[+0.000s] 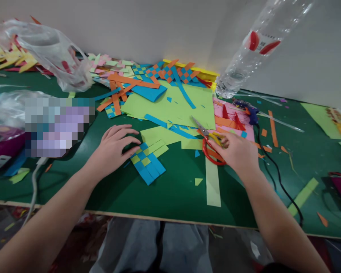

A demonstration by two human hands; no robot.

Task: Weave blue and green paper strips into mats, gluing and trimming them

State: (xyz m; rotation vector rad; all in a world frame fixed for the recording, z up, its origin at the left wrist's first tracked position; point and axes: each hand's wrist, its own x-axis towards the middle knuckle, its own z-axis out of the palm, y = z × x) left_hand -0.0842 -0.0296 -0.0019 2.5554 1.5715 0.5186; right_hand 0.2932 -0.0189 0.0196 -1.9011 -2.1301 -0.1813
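On the green table lies a small weave of blue and lime paper strips [148, 163], its blue strips loose at the lower right end. My left hand [113, 144] rests at its upper left corner, thumb close to the paper, fingers bent and apart with nothing gripped. Whether the thumb presses on the weave I cannot tell. Scissors [204, 132] with red and yellow handles are in my right hand [237, 149], blades pointing up and left over the lime paper sheet [173, 104]. Under the red handle, a pale green strip [213, 185] runs towards the table's front edge.
A clear plastic bottle [241, 64] stands at the back right. Near it lies a purple glue gun [251, 113] with a black cable. On the left are a plastic bag [53, 57] and a blurred-out device on a white cable. Woven paper pieces [170, 72] line the wall.
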